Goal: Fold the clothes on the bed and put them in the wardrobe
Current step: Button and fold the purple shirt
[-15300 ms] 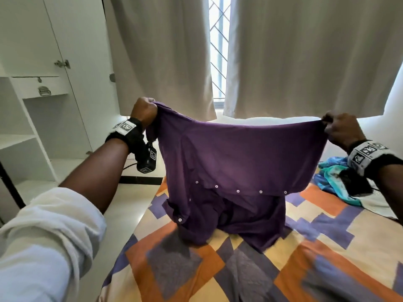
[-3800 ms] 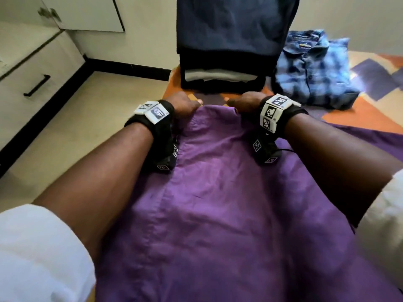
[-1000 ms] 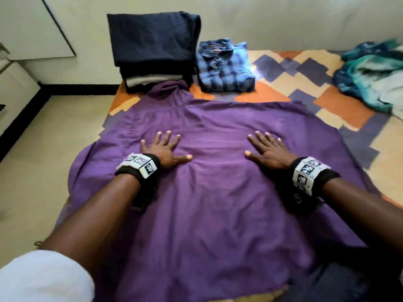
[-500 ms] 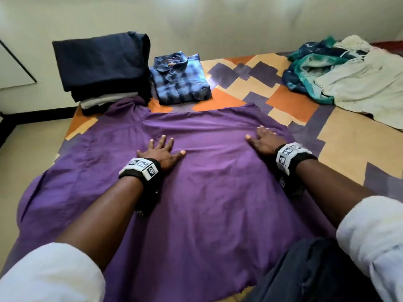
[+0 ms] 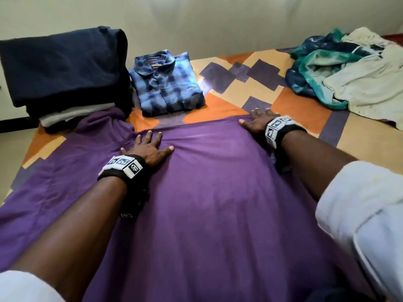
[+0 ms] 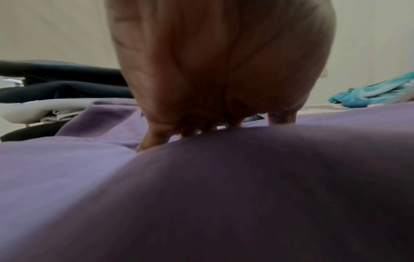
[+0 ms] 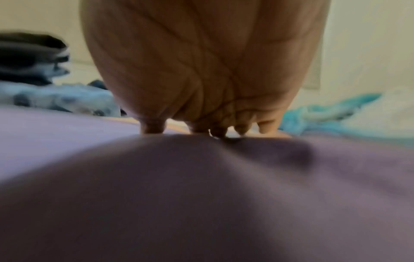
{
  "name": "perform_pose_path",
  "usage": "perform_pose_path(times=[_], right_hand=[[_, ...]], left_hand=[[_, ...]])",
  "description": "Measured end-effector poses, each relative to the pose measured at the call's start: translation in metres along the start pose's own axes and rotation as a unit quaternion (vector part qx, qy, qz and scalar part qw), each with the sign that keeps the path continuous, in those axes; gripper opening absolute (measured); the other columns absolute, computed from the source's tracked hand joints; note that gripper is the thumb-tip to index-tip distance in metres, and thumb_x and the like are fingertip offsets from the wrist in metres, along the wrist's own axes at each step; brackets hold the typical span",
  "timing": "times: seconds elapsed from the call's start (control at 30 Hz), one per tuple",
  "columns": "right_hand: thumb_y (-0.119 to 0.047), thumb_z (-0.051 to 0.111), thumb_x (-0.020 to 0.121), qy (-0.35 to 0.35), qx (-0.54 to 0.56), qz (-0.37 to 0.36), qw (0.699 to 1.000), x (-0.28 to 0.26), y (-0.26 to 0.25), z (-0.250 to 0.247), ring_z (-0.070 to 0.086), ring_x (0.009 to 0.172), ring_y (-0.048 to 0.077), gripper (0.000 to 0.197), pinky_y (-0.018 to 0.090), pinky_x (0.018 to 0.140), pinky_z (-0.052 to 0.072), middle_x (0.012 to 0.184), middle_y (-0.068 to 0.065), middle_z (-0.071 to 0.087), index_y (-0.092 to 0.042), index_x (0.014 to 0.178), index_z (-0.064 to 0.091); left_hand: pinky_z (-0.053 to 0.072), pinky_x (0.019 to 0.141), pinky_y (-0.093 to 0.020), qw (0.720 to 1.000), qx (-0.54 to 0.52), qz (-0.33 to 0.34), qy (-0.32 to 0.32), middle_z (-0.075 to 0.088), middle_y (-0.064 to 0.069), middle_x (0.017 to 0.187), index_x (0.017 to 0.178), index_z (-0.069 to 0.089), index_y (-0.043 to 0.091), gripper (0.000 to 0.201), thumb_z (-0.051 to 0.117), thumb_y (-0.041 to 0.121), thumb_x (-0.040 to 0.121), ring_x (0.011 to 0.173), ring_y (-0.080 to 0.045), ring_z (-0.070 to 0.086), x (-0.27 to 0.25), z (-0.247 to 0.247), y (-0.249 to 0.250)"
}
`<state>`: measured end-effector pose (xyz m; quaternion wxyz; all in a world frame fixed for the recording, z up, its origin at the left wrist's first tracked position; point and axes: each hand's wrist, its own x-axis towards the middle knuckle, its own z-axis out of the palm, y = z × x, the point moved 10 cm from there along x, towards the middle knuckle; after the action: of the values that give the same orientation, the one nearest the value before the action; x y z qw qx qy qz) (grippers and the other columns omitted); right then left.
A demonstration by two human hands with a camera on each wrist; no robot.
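Observation:
A purple shirt [image 5: 209,188] lies spread flat across the patterned bed [image 5: 359,138]. My left hand [image 5: 150,147] presses flat on it near its far edge, fingers straight and spread. At the shirt's far right corner my right hand [image 5: 257,120] also lies flat, fingertips reaching the edge. Both wrist views show a palm from below on purple shirt cloth [image 6: 224,195] [image 7: 201,195], the left hand [image 6: 201,131] and the right hand [image 7: 212,131] with fingers straight on the fabric. A folded blue checked shirt [image 5: 165,83] sits beyond the purple one.
A stack of folded dark clothes [image 5: 63,68] stands at the far left of the bed, touching the purple shirt's collar end. Unfolded teal and cream garments [image 5: 349,68] lie heaped at the far right. A pale wall [image 5: 196,18] runs behind the bed.
Both hands have slid forward over the purple shirt toward its far edge, the right one also outward to the corner. The cloth looks smoother.

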<state>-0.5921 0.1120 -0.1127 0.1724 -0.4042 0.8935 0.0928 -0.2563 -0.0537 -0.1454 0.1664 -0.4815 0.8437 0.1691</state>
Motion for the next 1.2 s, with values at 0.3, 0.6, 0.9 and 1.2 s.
perform_pose_path(times=[0.3, 0.6, 0.9, 1.2], right_hand=[[-0.07, 0.041, 0.088, -0.045, -0.028, -0.236, 0.97, -0.138, -0.048, 0.048, -0.008, 0.15, 0.027, 0.089, 0.041, 0.121, -0.002, 0.163, 0.002, -0.008, -0.027, 0.156, 0.002], [-0.059, 0.049, 0.091, 0.044, -0.048, -0.144, 0.987, -0.238, 0.056, 0.056, -0.01, 0.149, 0.031, 0.084, 0.044, 0.12, -0.001, 0.163, 0.006, -0.004, -0.026, 0.156, 0.007], [-0.065, 0.001, 0.095, 0.019, -0.068, -0.217, 0.974, -0.353, 0.133, 0.127, 0.03, 0.139, 0.05, 0.082, 0.057, 0.113, 0.028, 0.154, 0.023, 0.03, -0.009, 0.154, 0.012], [0.01, 0.051, 0.093, 0.018, 0.242, 0.052, 0.969, -0.475, 0.148, 0.151, 0.048, 0.1, 0.034, 0.019, 0.049, 0.102, 0.037, 0.091, 0.014, 0.059, 0.002, 0.084, 0.065]], left_hand=[[-0.001, 0.112, -0.072, 0.999, -0.012, 0.031, 0.02, -0.018, 0.003, 0.164, 0.157, -0.003, 0.037, 0.083, 0.032, 0.074, 0.091, 0.151, -0.028, -0.017, -0.066, -0.017, 0.019], [0.003, 0.118, -0.063, 0.999, 0.005, 0.042, -0.003, -0.018, -0.002, 0.164, 0.157, -0.005, 0.034, 0.103, 0.051, 0.076, 0.082, 0.151, -0.029, -0.014, -0.227, 0.069, -0.033], [0.008, 0.12, -0.058, 0.998, 0.023, 0.062, 0.023, -0.001, -0.005, 0.166, 0.158, 0.006, 0.029, 0.088, 0.047, 0.068, 0.09, 0.152, -0.03, -0.002, -0.313, 0.122, -0.057], [0.022, 0.117, -0.053, 0.976, 0.112, 0.183, -0.042, -0.006, 0.002, 0.166, 0.157, 0.009, 0.031, 0.093, 0.06, 0.06, 0.086, 0.152, -0.026, 0.003, -0.423, 0.188, -0.009]])
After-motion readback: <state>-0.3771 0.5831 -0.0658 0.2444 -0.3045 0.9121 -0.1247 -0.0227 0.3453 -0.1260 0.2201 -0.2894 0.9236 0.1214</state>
